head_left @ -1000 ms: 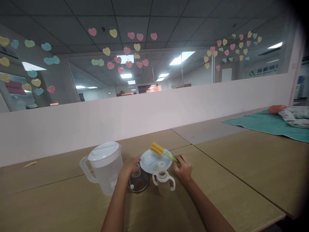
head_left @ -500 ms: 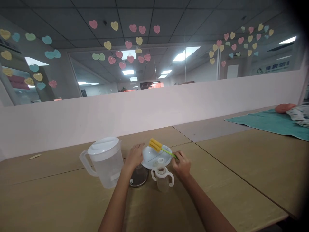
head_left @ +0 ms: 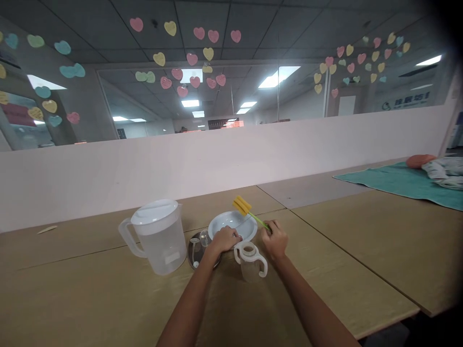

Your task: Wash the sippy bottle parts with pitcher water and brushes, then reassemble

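Observation:
My right hand (head_left: 275,238) is closed round the green handle of a brush with a yellow sponge head (head_left: 242,205), raised over a white bowl (head_left: 215,222). My left hand (head_left: 226,238) is at the bowl's front rim, its fingers curled downward; what they grip is hidden. Just in front of the bowl stands a clear bottle (head_left: 250,271) with two white handles, its mouth open. To the left of it, partly behind my left wrist, a round dark tray (head_left: 191,256) holds a clear dome-like piece (head_left: 204,237) and a white tube part (head_left: 194,246).
A clear lidded pitcher (head_left: 162,250) stands left of the tray. On the back right lie a teal cloth (head_left: 394,180), an orange item (head_left: 419,161) and patterned fabric (head_left: 444,168). A thin flat piece (head_left: 47,230) lies far left. A low wall (head_left: 217,164) with glass above runs behind the table.
My left hand has moved right, from above the tray to the bowl's front rim, uncovering the tray's parts. The brush head has shifted slightly up and right. The camera view has shifted a little.

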Demonstrator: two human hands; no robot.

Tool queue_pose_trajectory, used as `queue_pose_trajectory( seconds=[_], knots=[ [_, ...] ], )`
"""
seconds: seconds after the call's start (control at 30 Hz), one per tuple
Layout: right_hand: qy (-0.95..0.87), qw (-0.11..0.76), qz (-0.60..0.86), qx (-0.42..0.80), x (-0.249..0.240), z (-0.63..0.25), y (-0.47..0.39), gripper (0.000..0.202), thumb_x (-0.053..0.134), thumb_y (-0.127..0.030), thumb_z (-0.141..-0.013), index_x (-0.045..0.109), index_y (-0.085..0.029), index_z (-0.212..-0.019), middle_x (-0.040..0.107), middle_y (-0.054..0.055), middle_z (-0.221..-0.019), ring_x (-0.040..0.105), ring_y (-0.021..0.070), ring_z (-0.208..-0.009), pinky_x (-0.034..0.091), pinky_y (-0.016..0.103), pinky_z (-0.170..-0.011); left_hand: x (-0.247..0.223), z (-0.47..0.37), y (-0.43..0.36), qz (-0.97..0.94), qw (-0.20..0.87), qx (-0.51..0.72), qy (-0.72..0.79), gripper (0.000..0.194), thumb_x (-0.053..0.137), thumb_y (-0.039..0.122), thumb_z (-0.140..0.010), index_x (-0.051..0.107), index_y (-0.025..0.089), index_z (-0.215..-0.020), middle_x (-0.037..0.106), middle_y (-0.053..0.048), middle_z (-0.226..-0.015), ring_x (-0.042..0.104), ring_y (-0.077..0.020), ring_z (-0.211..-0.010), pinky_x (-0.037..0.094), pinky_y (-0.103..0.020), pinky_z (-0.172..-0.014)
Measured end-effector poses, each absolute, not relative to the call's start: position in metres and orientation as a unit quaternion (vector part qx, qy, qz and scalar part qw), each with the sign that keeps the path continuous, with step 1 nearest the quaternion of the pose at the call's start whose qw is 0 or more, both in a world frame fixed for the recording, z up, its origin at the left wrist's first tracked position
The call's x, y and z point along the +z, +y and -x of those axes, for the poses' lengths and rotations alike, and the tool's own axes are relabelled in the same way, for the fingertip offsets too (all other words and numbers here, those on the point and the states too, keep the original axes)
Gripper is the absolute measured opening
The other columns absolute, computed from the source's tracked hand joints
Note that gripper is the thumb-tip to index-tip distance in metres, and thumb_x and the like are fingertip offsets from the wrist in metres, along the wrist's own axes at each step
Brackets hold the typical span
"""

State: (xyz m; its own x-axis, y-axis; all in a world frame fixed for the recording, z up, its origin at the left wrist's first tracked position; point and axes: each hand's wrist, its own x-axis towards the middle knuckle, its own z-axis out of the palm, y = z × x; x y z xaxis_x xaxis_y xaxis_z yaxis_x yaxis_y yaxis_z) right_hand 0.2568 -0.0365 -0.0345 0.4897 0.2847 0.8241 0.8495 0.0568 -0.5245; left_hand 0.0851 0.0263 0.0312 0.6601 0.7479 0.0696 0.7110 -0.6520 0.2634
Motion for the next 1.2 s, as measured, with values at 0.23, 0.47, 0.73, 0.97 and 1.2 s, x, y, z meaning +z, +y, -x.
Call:
queue_pose_trajectory(
  seconds=[0.23,0.47,0.73,0.97,1.2],
  knots=[
    [-0.451,0.583,0.638,-0.223,-0.029,-0.253,-0.039,0.020,0.046,-0.017,-0.072,0.065,-0.018,-0.078,0.063,0.002,-0.077,0.052,0.0109,-0.064,0.029,0.021,-0.055,0.031,-0.087,0.026,-0.899,0.093,0.088,0.418,0.029,0.051,0.040,-0.074,0.069,0.020,-0.086,0.067,-0.007,-0.094,0.056,-0.0229,-0.094,0.041,-0.030,-0.082],
    [-0.469,0.573,0.636,-0.219,-0.029,-0.251,-0.039,0.021,0.046,-0.017,-0.072,0.065,-0.018,-0.079,0.062,0.002,-0.076,0.051,0.0100,-0.062,0.028,0.021,-0.054,0.032,-0.088,0.029,-0.896,0.083,0.072,0.431,0.036,0.052,0.048,-0.072,0.071,0.018,-0.079,0.064,-0.011,-0.093,0.051,-0.0292,-0.099,0.036,-0.039,-0.088],
    [-0.454,0.575,0.648,-0.209,-0.027,-0.252,-0.042,0.018,0.047,-0.018,-0.071,0.064,-0.018,-0.079,0.063,0.002,-0.078,0.053,0.0115,-0.067,0.029,0.020,-0.056,0.047,-0.082,0.022,-0.883,0.095,0.139,0.438,0.020,0.053,0.032,-0.074,0.066,0.018,-0.081,0.056,-0.010,-0.106,0.044,-0.0280,-0.106,0.030,-0.044,-0.094],
    [-0.513,0.545,0.604,-0.274,-0.034,-0.252,-0.038,0.025,0.041,-0.013,-0.071,0.064,-0.017,-0.075,0.058,0.001,-0.063,0.045,0.0094,-0.054,0.025,0.022,-0.052,0.093,-0.061,0.014,-0.870,0.229,0.305,0.313,0.034,0.032,0.037,-0.088,0.054,0.014,-0.101,0.058,-0.008,-0.101,0.052,-0.0162,-0.095,0.041,-0.027,-0.084],
    [-0.456,0.501,0.699,-0.227,-0.030,-0.256,-0.037,0.021,0.044,-0.014,-0.073,0.061,-0.016,-0.062,0.056,0.000,-0.061,0.033,0.0071,-0.048,0.014,0.025,-0.050,0.107,-0.050,-0.001,-0.828,0.337,0.351,0.279,0.043,0.035,0.047,-0.087,0.054,0.014,-0.104,0.060,-0.006,-0.099,0.054,-0.0155,-0.090,0.042,-0.025,-0.080]
  ],
)
